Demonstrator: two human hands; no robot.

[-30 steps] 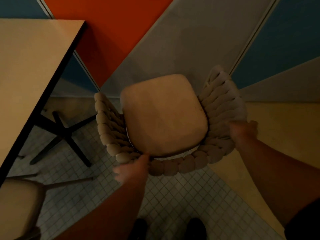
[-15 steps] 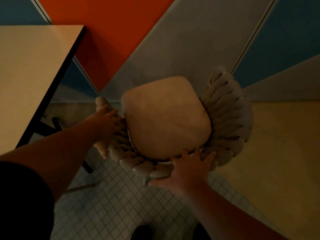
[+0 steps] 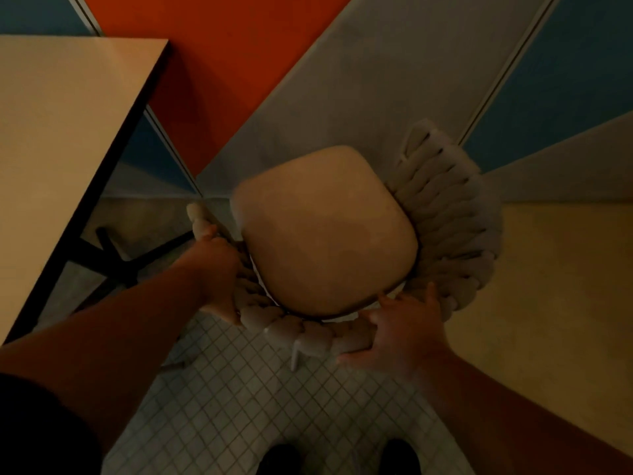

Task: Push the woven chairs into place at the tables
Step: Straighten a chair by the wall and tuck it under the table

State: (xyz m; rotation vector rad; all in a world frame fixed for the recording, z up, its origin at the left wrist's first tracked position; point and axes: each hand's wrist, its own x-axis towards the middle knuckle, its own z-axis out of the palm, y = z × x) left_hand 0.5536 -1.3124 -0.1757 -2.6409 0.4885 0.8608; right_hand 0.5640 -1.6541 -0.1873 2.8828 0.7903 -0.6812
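A woven chair [image 3: 448, 214] with a thick braided grey back and a tan seat cushion [image 3: 325, 231] stands right below me, to the right of a light-topped table [image 3: 65, 138] with a dark edge. My left hand [image 3: 219, 269] grips the braided rim at the chair's left side. My right hand [image 3: 404, 330] holds the rim at the near right, fingers curled over the top and thumb under the braid. The chair's legs are hidden under the seat.
The table's black cross base [image 3: 113, 255] stands on the floor left of the chair. A wall with orange, grey and blue panels [image 3: 359, 80] runs close behind. White small-tile floor [image 3: 239, 406] lies under me, my shoes [image 3: 342, 457] at the bottom edge.
One second ago my left hand was at the near rim and my right at the chair's right side. Both shifted left: left to the left rim, right to the near rim. The chair barely moved.
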